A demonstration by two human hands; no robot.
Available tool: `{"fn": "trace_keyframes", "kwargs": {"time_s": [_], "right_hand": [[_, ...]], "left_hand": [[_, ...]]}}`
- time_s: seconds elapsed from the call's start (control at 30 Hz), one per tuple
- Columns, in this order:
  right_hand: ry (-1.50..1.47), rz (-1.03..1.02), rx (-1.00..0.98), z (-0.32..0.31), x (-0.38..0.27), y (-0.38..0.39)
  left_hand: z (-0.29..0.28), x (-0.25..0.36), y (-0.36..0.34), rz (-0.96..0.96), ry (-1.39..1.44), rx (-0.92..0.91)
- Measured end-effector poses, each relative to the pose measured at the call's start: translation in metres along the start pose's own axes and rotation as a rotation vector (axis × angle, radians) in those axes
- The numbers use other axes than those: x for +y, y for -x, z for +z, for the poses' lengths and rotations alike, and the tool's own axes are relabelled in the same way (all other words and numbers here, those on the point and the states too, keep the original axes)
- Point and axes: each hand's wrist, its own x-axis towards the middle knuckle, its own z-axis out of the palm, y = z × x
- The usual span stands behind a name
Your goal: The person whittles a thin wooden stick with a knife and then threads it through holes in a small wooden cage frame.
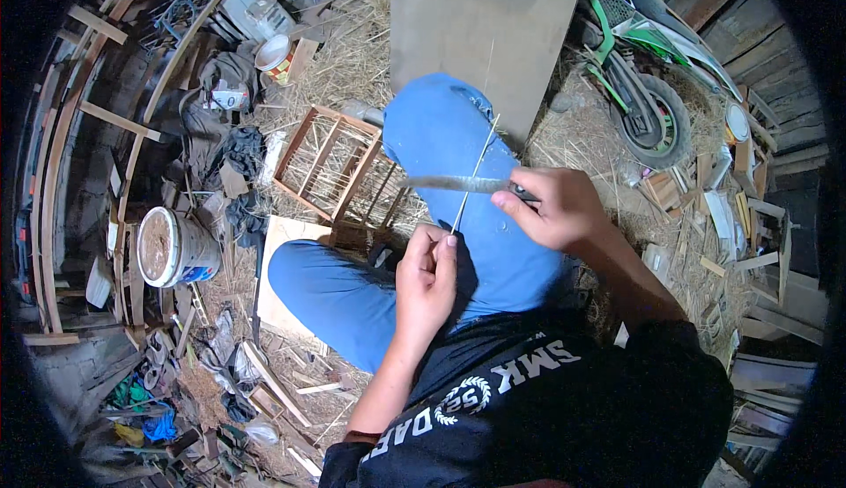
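Over my lap, my left hand (429, 272) pinches the lower end of a thin pale stick (480, 160), which slants up and away across my blue trouser leg. My right hand (557, 208) is wrapped round the dark handle of a knife (458, 185). The knife's long grey blade points left and crosses the stick a little above my left fingertips. Whether the edge touches the stick I cannot tell. Left of my knee stands a small wooden cage-like frame (328, 166) with thin bars.
A large flat board (485, 29) lies ahead of my knee. To the right stands a green and white motorcycle (639, 91). A white bucket (176, 248) is at the left, and a ladder (66, 162) beyond it. Straw and wood scraps (273, 382) cover the floor.
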Motion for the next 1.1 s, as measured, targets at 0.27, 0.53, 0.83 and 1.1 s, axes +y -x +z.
{"fn": "trace_keyframes", "kwargs": {"time_s": [0.27, 0.53, 0.83, 1.1], "right_hand": [[0.122, 0.048, -0.040, -0.002, -0.012, -0.002], [0.151, 0.094, 0.009, 0.003, -0.005, -0.001], [0.036, 0.184, -0.102, -0.002, 0.011, -0.002], [0.055, 0.058, -0.108, 0.002, -0.004, -0.002]], "left_hand": [[0.002, -0.001, -0.006, -0.010, -0.014, 0.005], [-0.019, -0.012, 0.012, 0.006, -0.172, 0.012], [-0.078, -0.036, 0.059, -0.129, -0.183, 0.017], [-0.016, -0.009, 0.009, 0.031, -0.068, 0.016]]}}
